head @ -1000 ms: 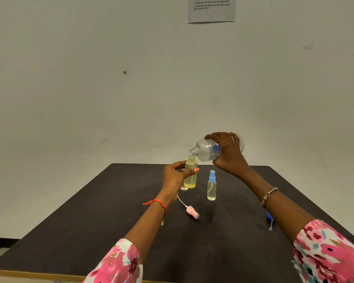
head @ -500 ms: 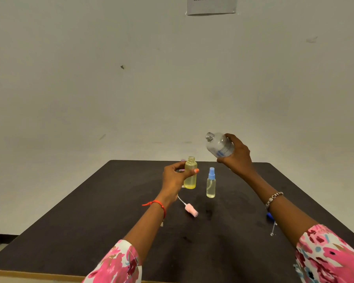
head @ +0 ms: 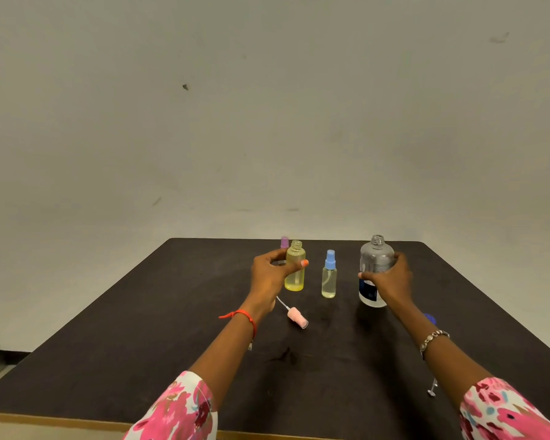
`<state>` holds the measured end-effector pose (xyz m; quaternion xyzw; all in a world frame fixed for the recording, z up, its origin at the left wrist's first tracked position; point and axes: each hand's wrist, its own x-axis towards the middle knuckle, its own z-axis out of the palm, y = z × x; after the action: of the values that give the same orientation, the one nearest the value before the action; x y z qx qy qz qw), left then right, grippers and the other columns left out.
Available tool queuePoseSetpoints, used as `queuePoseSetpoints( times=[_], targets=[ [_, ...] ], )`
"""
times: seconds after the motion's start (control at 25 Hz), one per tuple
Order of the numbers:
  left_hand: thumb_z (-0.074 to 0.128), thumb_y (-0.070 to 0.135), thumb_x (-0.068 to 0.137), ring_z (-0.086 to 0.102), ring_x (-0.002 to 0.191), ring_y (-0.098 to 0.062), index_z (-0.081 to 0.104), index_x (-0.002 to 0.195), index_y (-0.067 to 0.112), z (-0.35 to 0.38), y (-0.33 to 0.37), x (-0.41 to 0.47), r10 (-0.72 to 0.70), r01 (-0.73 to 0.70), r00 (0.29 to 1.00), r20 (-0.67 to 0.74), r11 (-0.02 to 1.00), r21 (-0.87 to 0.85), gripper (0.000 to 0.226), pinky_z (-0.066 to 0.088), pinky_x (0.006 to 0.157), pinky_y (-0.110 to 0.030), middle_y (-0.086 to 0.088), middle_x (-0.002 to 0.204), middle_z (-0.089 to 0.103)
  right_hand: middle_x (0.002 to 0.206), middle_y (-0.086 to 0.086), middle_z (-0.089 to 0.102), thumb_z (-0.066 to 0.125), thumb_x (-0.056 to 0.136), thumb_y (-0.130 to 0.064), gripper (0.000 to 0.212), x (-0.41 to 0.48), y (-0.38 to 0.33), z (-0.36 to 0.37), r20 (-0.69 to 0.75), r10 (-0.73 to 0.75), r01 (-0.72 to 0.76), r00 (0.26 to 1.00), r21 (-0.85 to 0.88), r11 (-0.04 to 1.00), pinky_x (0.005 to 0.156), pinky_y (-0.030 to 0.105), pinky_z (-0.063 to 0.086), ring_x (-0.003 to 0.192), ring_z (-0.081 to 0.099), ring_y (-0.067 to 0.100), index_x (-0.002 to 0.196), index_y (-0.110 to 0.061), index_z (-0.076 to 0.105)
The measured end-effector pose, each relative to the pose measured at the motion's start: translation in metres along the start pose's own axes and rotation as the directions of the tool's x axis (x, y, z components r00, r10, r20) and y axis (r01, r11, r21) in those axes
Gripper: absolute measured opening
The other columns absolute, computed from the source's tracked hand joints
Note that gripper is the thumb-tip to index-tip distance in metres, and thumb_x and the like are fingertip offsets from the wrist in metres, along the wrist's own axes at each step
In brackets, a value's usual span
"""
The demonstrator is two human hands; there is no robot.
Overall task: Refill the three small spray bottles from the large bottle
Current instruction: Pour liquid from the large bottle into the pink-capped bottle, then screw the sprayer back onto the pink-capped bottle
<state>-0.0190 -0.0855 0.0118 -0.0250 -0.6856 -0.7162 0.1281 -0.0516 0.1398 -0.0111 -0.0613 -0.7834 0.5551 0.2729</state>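
Bottles number four, mid-frame near the far edge of the table [head: 108,344]: yellow bottle [head: 294,280] gripped by our left hand [head: 267,274], big bottle [head: 377,258] by our right hand [head: 390,284], blue-capped bottle [head: 329,277] and purple-capped bottle [head: 284,242] free. We see room lower left.

Along the table's [head: 77,360] far edge stand, left to right, an uncapped spray bottle [head: 294,274], a capped spray bottle [head: 329,276] and the large bottle [head: 375,262]. A loose spray head [head: 296,316] lies before the uncapped spray bottle, and a third spray bottle [head: 284,242] stands just behind it.

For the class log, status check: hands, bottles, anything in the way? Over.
Left hand grips open yellow bottle. Right hand grips uncapped large bottle, upright. Blue-capped bottle stands between them; pink spray head lies loose near left wrist.
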Motion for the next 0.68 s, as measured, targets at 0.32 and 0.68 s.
queuePoseSetpoints(
  times=[0.32, 0.68],
  targets=[
    [0.081, 0.015, 0.065, 0.062, 0.105, -0.026, 0.069, 0.095, 0.019, -0.002, -0.001, 0.0, -0.017, 0.017, 1.0, -0.018, 1.0, 0.002, 0.033, 0.05, 0.094, -0.05, -0.001, 0.098, 0.066, 0.131, 0.023, 0.046, 0.08, 0.064, -0.004, 0.078, 0.003, 0.008, -0.002, 0.034, 0.066, -0.065, 0.997, -0.051, 0.997, 0.096, 0.044, 0.042, 0.119, 0.047, 0.037, 0.125, 0.0, 0.034],
    [0.081, 0.014, 0.066, 0.061, 0.104, -0.023, 0.068, 0.1, 0.016, -0.006, 0.002, 0.002, 0.0, 0.0, 0.999, -0.041, 1.0, -0.002, 0.036, 0.05, 0.094, -0.049, 0.002, 0.095, 0.066, 0.104, 0.017, 0.054, 0.076, 0.071, -0.01, 0.033, -0.011, -0.016, 0.029, 0.035, -0.55, 0.538, 0.835, -0.269, 0.799, 0.085, 0.032, 0.035, 0.101, 0.05, 0.032, 0.098, -0.003, 0.059]
  ],
)
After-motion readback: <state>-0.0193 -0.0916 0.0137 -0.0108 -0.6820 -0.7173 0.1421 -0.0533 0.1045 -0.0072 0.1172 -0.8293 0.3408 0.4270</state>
